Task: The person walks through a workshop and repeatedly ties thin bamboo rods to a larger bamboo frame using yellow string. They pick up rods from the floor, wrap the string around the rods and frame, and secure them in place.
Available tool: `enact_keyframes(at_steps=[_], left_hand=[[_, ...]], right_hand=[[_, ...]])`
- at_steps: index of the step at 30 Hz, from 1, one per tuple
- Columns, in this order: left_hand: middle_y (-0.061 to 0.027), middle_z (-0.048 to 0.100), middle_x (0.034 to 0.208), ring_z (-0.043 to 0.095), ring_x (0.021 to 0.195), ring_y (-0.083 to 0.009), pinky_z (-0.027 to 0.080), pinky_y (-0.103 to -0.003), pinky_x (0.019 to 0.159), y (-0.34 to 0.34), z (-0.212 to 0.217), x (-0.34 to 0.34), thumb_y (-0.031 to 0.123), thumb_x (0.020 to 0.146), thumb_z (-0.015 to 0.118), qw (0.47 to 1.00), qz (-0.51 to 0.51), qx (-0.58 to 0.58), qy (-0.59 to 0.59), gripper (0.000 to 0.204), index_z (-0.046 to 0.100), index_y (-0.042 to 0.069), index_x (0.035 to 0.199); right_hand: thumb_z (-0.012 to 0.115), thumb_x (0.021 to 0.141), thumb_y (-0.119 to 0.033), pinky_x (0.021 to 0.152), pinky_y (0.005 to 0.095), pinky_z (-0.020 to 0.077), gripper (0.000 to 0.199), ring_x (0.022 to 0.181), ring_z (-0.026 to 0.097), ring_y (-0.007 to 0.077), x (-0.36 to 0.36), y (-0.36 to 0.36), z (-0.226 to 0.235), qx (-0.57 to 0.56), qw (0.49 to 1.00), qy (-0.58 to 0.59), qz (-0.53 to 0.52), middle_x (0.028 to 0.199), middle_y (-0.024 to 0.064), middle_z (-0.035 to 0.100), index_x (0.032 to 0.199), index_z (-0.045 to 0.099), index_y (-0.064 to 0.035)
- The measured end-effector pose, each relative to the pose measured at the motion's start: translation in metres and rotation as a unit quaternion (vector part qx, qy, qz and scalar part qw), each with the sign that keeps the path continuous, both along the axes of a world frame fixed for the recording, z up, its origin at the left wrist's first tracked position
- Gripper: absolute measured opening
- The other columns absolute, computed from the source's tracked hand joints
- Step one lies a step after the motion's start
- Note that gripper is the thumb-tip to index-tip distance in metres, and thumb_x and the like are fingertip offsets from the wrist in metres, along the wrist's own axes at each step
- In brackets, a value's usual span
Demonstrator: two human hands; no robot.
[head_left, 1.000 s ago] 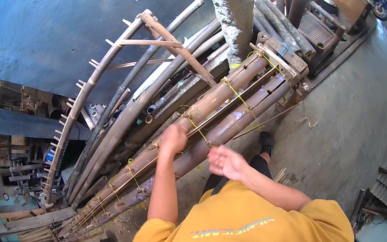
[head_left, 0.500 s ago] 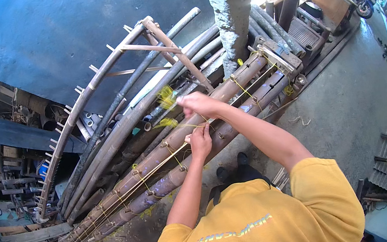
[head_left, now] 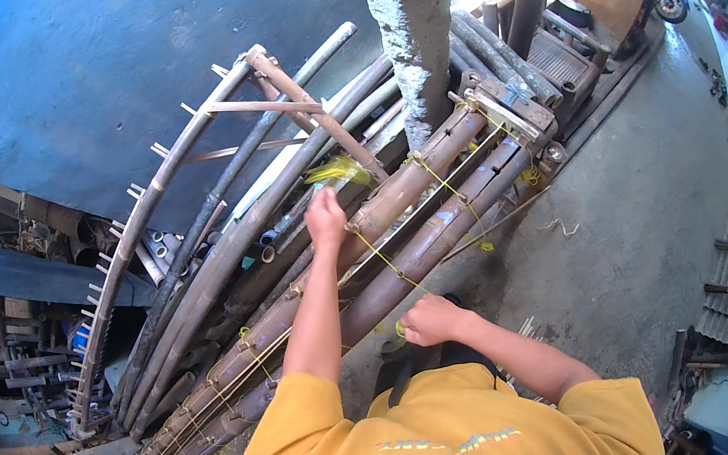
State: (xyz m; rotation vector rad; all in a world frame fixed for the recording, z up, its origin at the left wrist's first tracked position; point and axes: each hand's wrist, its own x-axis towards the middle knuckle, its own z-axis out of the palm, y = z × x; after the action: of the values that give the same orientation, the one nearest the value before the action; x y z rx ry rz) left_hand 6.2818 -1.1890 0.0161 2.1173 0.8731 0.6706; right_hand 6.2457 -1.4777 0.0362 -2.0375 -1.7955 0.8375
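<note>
Concrete floor [head_left: 654,212] and a blue wall frame a stack of long bamboo poles [head_left: 401,222] lying beside a grey pillar [head_left: 418,22]. Several yellow ties already ring the poles along their length. The left hand [head_left: 325,217] is closed around a bunch of yellow string [head_left: 337,172] above the poles; the right hand [head_left: 430,319] pinches a taut strand [head_left: 380,258] running down from them. This tie looks unfinished, judging by the loose string.
</note>
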Motion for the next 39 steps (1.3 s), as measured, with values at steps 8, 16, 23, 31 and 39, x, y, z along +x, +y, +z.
enact_keyframes(at_steps=[8,16,23,31,39], left_hand=[[-0.0273,0.068,0.105,0.065,0.101,-0.0448,0.051,-0.053,0.088,0.017,0.054,-0.09,0.03,0.099,0.052,0.961,-0.105,0.119,0.228,0.033,0.067,0.005,0.114],[-0.018,0.066,0.116,0.059,0.116,-0.0307,0.041,-0.043,0.098,-0.03,-0.01,-0.253,0.034,0.097,0.059,0.973,-0.078,0.102,0.193,0.039,0.057,0.004,0.123],[-0.0186,0.07,0.108,0.063,0.103,-0.0394,0.034,-0.057,0.093,-0.029,0.005,-0.245,0.031,0.103,0.046,0.983,-0.083,0.055,0.155,0.03,0.067,0.012,0.114],[-0.013,0.072,0.092,0.066,0.093,-0.0329,0.035,-0.051,0.086,-0.032,-0.006,-0.249,0.033,0.101,0.048,0.986,-0.011,0.063,0.152,0.03,0.071,0.015,0.103],[-0.0056,0.066,0.074,0.057,0.064,-0.0132,0.048,-0.032,0.064,0.009,0.074,-0.19,0.016,0.102,0.052,0.982,-0.024,-0.149,-0.116,0.026,0.069,-0.003,0.099]], right_hand=[[0.066,0.091,-0.029,0.094,0.0444,0.0495,0.037,0.107,0.062,0.0246,-0.136,0.034,-0.026,-0.057,0.783,0.594,-0.172,0.112,0.0118,0.065,0.124,0.061,-0.0125],[0.05,0.101,-0.024,0.078,0.0299,0.0493,0.022,0.083,0.061,0.0154,-0.163,0.179,0.059,0.451,0.598,0.565,-0.346,0.085,0.0039,0.061,0.088,0.057,-0.0076],[0.039,0.099,-0.062,0.096,0.0537,0.0423,0.068,0.117,0.058,0.033,-0.076,0.25,0.076,-0.053,0.964,-0.188,-0.178,0.121,0.0178,0.066,0.119,0.07,-0.0055],[0.055,0.099,-0.036,0.069,0.0467,0.0489,0.041,0.063,0.057,0.0317,-0.111,0.115,0.098,0.141,0.899,0.386,0.15,0.073,0.0181,0.064,0.079,0.063,-0.0003],[0.054,0.095,-0.031,0.074,0.0495,0.0521,0.034,0.08,0.068,0.0388,-0.139,0.076,-0.005,0.007,0.986,0.163,-0.01,0.078,0.0211,0.068,0.079,0.07,-0.0051]])
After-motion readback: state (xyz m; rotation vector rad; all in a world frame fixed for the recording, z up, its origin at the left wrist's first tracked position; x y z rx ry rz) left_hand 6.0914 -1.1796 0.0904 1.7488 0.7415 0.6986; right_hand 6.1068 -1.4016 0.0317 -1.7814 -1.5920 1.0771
